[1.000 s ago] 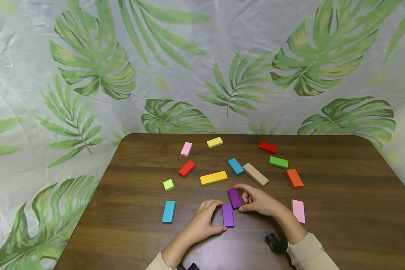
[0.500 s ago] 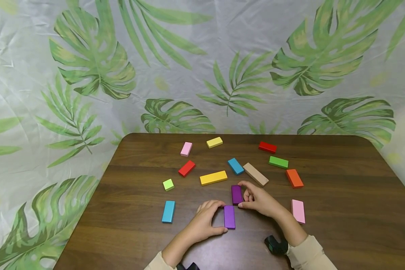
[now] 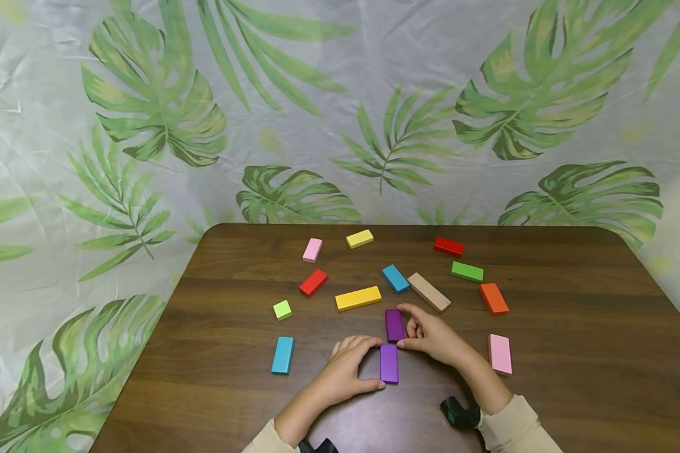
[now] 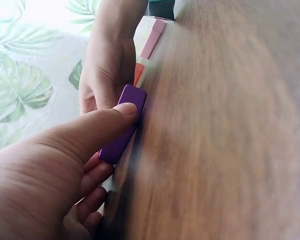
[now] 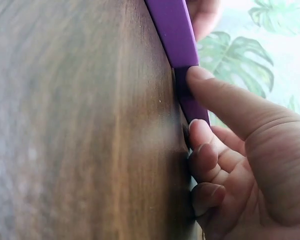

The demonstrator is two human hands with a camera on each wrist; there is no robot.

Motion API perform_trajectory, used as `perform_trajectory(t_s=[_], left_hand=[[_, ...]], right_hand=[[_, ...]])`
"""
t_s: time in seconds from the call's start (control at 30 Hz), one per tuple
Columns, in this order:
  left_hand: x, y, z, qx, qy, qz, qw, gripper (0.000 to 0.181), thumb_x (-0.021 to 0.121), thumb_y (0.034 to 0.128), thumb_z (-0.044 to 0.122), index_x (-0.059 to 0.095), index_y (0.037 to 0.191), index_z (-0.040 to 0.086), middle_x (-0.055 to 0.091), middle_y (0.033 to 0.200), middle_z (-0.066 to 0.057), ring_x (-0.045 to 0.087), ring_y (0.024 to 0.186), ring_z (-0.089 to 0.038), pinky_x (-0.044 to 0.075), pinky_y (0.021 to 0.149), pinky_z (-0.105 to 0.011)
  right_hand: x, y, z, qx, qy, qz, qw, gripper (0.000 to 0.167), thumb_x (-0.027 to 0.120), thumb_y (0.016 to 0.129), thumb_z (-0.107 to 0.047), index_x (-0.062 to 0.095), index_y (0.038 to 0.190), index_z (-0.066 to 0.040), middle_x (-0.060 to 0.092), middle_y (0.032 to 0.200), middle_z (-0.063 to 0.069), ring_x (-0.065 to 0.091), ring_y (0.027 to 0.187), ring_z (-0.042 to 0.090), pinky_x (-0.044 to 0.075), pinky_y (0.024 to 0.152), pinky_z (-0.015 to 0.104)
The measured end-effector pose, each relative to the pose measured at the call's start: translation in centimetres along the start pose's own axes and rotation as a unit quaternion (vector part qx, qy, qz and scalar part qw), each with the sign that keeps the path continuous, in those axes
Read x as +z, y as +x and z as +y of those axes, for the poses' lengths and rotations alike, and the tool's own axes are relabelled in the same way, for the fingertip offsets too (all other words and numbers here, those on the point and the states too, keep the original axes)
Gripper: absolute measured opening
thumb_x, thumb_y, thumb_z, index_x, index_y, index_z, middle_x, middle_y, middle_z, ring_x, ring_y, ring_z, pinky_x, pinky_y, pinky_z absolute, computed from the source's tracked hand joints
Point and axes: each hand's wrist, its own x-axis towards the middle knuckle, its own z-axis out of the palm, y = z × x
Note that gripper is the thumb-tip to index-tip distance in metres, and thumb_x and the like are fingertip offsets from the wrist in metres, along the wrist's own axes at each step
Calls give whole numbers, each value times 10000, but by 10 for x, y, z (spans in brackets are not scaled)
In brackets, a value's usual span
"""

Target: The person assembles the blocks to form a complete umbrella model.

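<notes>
Head view: I see the left hand [image 3: 348, 371] pinching the violet block [image 3: 389, 363] by its ends, and the right hand [image 3: 433, 338] pinching the dark purple block [image 3: 394, 325] likewise. Both blocks sit on the brown table [image 3: 204, 377], nearly end to end; I cannot tell whether they touch. A yellow block [image 3: 358, 299] lies near.

left of the nearest block [image 3: 389, 363], left hand [image 3: 348, 369]; just behind, second block [image 3: 394, 324]; behind to the right, right hand [image 3: 435, 338]; underneath, bench [image 3: 589, 321].
</notes>
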Motion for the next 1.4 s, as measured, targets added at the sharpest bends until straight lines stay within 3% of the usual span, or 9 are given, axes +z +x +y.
perform_trajectory(t_s=[0.37,0.7,1.4], left_hand=[[0,0,-1,-57,-101,77,9999,560,596,815,472,473,1262,158,487,1237,43,381,1173,-177,282,947,-401],[0,2,1,-145,-80,158,9997,556,619,796,472,486,1239,163,504,1203,52,396,1151,-162,284,945,-386],[3,3,1,-162,-20,278,9995,566,648,772,466,488,1215,152,518,1166,55,415,1126,-163,302,926,-371]], right_hand=[[-3,-4,-21,126,298,-20,9995,499,597,858,-67,380,1280,88,532,789,49,419,558,99,344,491,213],[3,0,-1,78,136,215,9996,536,660,820,-254,455,1258,-23,546,749,-47,425,537,57,356,470,218],[5,1,-6,20,-175,249,9995,493,666,810,-281,508,1247,-118,500,728,-73,381,498,33,327,443,208]])
